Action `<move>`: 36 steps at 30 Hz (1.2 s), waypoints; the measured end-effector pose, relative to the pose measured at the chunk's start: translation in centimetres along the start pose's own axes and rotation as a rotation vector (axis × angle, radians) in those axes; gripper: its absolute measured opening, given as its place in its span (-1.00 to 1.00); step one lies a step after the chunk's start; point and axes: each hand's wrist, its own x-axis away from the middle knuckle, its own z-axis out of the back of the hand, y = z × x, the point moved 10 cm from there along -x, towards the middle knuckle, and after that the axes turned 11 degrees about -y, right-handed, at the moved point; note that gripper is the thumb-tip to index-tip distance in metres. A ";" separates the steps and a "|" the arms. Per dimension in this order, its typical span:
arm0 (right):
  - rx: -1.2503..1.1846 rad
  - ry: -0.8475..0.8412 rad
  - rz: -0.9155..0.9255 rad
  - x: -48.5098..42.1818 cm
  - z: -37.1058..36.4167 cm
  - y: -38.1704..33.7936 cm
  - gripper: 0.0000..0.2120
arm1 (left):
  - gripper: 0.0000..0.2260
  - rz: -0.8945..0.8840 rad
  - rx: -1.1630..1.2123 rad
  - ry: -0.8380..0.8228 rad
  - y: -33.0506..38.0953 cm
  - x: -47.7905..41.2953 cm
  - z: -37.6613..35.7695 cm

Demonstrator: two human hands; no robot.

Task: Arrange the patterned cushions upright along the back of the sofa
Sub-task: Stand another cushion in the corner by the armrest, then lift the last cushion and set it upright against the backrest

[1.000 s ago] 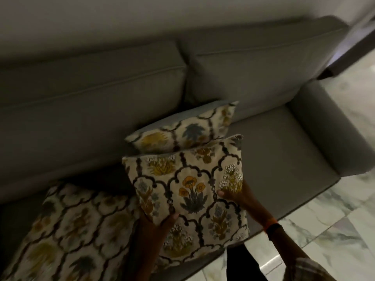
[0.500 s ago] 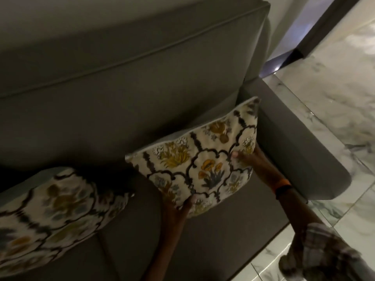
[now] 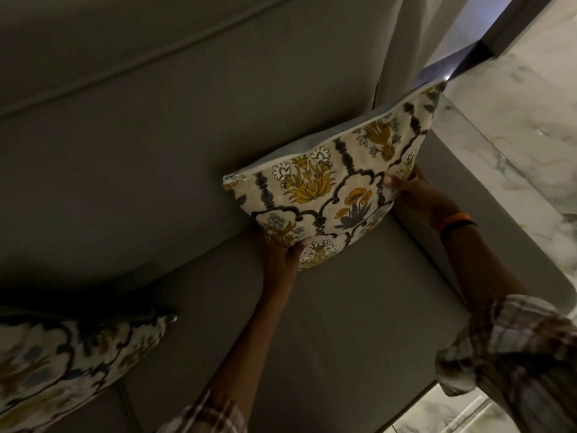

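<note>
A: What takes up most of the view?

B: A grey sofa (image 3: pixel 327 323). Its back cushion (image 3: pixel 171 145) fills the upper left, the seat runs across the lower middle, and the armrest (image 3: pixel 487 245) closes off the right end. Beyond it is pale marble floor (image 3: pixel 530 114).

A: And the cushions?

B: Two patterned ones show. The held cushion (image 3: pixel 331 189) stands on edge in the far right corner of the seat, tilted, its plain back side leaning toward the sofa back and its right corner up by the armrest. It has yellow and grey flowers on cream, with a zip end at its upper left corner. The second cushion (image 3: pixel 65 367) lies flat at the lower left of the seat, well apart from the first and blurred.

A: The hands?

B: The left hand (image 3: pixel 281 254) grips the cushion's bottom corner, thumb on the printed front, fingers curled under it. The right hand (image 3: pixel 418 198) clasps the right edge, thumb on the front, the other fingers hidden behind. An orange and black wristband (image 3: pixel 456 223) sits on that wrist. Both plaid sleeves (image 3: pixel 515 354) are pushed up the forearms.
</note>
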 end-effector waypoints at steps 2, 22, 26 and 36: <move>0.014 0.033 -0.046 0.3 -0.3 2.2 0.21 | 0.00 -0.014 0.002 -0.009 0.3 0.2 0.2; 0.907 -0.144 -0.219 23.9 -68.1 21.8 -0.17 | -0.35 0.222 -1.084 -0.060 -21.7 44.0 42.9; 0.717 -0.233 -0.194 28.3 -84.5 23.4 -0.21 | -0.36 0.341 -1.052 0.128 -24.9 55.8 58.3; 0.086 -0.206 -0.296 31.5 -101.5 30.8 -0.29 | 0.09 0.678 -0.484 0.365 -33.1 64.6 82.1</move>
